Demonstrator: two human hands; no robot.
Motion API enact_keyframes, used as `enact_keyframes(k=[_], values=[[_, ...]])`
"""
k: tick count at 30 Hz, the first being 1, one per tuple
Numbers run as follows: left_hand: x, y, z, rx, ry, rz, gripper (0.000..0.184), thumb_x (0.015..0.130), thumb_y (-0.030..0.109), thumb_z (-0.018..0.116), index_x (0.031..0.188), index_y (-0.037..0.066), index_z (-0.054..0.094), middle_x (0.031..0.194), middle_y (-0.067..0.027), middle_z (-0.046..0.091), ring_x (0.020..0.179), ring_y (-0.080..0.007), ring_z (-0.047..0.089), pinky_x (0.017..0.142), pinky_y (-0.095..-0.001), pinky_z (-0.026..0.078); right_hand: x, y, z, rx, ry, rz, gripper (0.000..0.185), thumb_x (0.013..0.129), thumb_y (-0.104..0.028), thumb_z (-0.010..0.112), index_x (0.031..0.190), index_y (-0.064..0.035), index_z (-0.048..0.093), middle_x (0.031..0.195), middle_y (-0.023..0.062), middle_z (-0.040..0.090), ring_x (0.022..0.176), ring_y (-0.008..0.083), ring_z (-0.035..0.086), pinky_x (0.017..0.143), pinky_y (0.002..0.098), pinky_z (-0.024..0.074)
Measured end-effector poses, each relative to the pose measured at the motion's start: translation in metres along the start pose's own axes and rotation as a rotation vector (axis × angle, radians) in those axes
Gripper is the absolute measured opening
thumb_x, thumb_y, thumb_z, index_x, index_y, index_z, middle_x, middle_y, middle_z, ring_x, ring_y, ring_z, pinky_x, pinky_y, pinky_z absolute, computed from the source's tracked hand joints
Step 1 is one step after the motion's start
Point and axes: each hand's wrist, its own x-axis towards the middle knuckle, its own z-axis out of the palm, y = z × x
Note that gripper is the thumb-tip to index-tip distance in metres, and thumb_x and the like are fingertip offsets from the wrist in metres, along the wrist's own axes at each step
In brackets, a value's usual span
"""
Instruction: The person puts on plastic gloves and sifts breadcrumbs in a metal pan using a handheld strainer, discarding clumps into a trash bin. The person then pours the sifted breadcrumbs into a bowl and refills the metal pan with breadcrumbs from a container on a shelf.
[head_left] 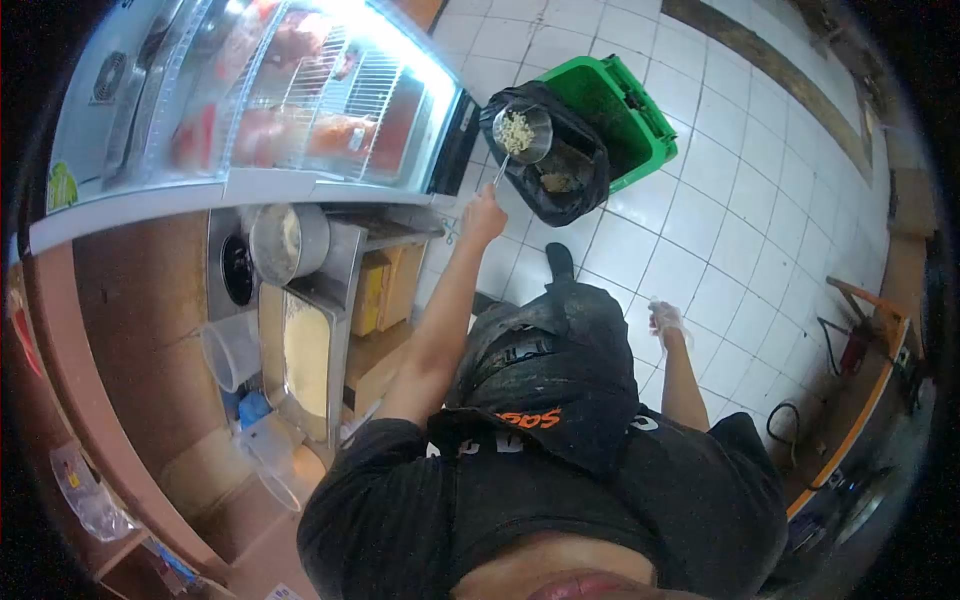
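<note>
My left hand (pixel 485 217) is closed round the thin handle of a metal strainer (pixel 533 136). Pale crumbs (pixel 516 132) lie in the strainer's bowl, which is over the black bag (pixel 585 197) lining a green bin (pixel 648 150). Inside the bag, below the strainer, some brownish waste (pixel 557 182) shows. Out to the right, over the tiled floor, my right hand (pixel 667 322) wears a clear plastic glove. Its fingers are loosely bent and apart, with nothing visible in them.
A lit glass-door fridge (pixel 335 190) with wire racks and packed food stands at upper left. Below it are a metal pot (pixel 305 243), a long tray of pale powder (pixel 307 350) and clear plastic tubs (pixel 232 352). A wooden-edged table (pixel 850 425) stands at right.
</note>
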Motion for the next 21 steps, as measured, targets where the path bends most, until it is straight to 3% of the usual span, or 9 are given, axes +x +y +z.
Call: enact_keyframes(k=[3, 5, 6, 7, 10, 13, 17, 19, 21], values=[[0.038, -0.008, 0.061, 0.149, -0.078, 0.061, 0.046, 0.086, 0.009, 0.048, 0.132, 0.007, 0.044, 0.124, -0.0266, 0.052, 0.102, -0.0481, 0.058, 0.085, -0.0539, 0.047, 0.008, 0.042, -0.029, 0.160, 0.108, 0.014, 0.023, 0.088, -0.035, 0.058, 0.092, -0.0132, 0.064, 0.066, 0.0010, 0.055, 0.055, 0.0132, 0.054, 0.045, 0.0301, 0.0438], [0.041, 0.009, 0.059, 0.221, -0.148, 0.184, 0.038, 0.088, 0.012, 0.048, 0.126, 0.007, 0.048, 0.111, -0.0214, 0.058, 0.095, -0.0434, 0.062, 0.081, -0.0532, 0.050, -0.001, 0.057, -0.045, 0.208, 0.118, 0.033, 0.023, 0.090, -0.034, 0.057, 0.095, -0.0129, 0.063, 0.068, 0.0017, 0.056, 0.057, 0.0133, 0.054, 0.047, 0.0305, 0.0456], [0.040, 0.017, 0.056, 0.288, -0.102, 0.245, 0.024, 0.089, 0.014, 0.048, 0.112, 0.007, 0.055, 0.102, -0.0165, 0.060, 0.088, -0.0384, 0.066, 0.073, -0.0487, 0.053, -0.005, 0.063, -0.051, 0.188, 0.163, 0.064, 0.024, 0.090, -0.035, 0.056, 0.096, -0.0125, 0.063, 0.069, 0.0020, 0.056, 0.058, 0.0134, 0.055, 0.048, 0.0307, 0.0463], [0.042, 0.020, 0.058, 0.286, -0.101, 0.257, 0.024, 0.089, 0.014, 0.048, 0.112, 0.007, 0.055, 0.102, -0.0165, 0.060, 0.088, -0.0384, 0.066, 0.073, -0.0487, 0.053, -0.010, 0.067, -0.056, 0.168, 0.207, 0.095, 0.026, 0.091, -0.035, 0.055, 0.098, -0.0120, 0.063, 0.071, 0.0023, 0.057, 0.059, 0.0136, 0.055, 0.049, 0.0309, 0.0471], [0.044, 0.023, 0.064, 0.523, 0.028, 0.418, 0.012, 0.087, 0.015, 0.052, 0.087, 0.010, 0.062, 0.092, -0.0101, 0.063, 0.076, -0.0277, 0.068, 0.062, -0.0395, 0.055, -0.022, 0.072, -0.056, 0.146, 0.232, 0.110, 0.027, 0.092, -0.037, 0.053, 0.097, -0.0119, 0.063, 0.073, 0.0026, 0.058, 0.061, 0.0139, 0.056, 0.051, 0.0320, 0.0476], [0.054, 0.019, 0.071, 0.802, -0.013, 0.582, 0.011, 0.086, 0.016, 0.054, 0.083, 0.011, 0.064, 0.087, -0.0059, 0.065, 0.075, -0.0236, 0.068, 0.060, -0.0350, 0.054, -0.030, 0.069, -0.048, 0.104, 0.215, 0.119, 0.029, 0.093, -0.039, 0.052, 0.097, -0.0123, 0.063, 0.074, 0.0031, 0.059, 0.062, 0.0138, 0.057, 0.053, 0.0320, 0.0472], [0.050, 0.006, 0.064, 0.765, 0.107, 0.527, 0.012, 0.085, 0.015, 0.055, 0.082, 0.011, 0.066, 0.081, -0.0032, 0.065, 0.077, -0.0213, 0.067, 0.059, -0.0327, 0.053, -0.029, 0.051, -0.029, 0.110, 0.173, 0.074, 0.029, 0.092, -0.039, 0.053, 0.097, -0.0127, 0.063, 0.073, 0.0022, 0.058, 0.061, 0.0137, 0.055, 0.052, 0.0309, 0.0457], [0.045, 0.009, 0.059, 0.764, 0.027, 0.554, 0.014, 0.085, 0.015, 0.055, 0.087, 0.011, 0.068, 0.080, -0.0022, 0.065, 0.080, -0.0205, 0.066, 0.058, -0.0339, 0.053, -0.024, 0.041, -0.022, 0.092, 0.105, -0.008, 0.028, 0.091, -0.038, 0.055, 0.097, -0.0126, 0.063, 0.073, 0.0024, 0.058, 0.061, 0.0135, 0.055, 0.052, 0.0309, 0.0460], [0.039, 0.005, 0.055, 0.771, 0.094, 0.549, 0.016, 0.086, 0.015, 0.054, 0.093, 0.010, 0.067, 0.080, -0.0024, 0.065, 0.079, -0.0195, 0.065, 0.058, -0.0352, 0.052, -0.015, 0.026, -0.013, 0.056, 0.093, -0.029, 0.026, 0.090, -0.037, 0.056, 0.098, -0.0125, 0.063, 0.073, 0.0036, 0.058, 0.061, 0.0144, 0.055, 0.052, 0.0316, 0.0462]])
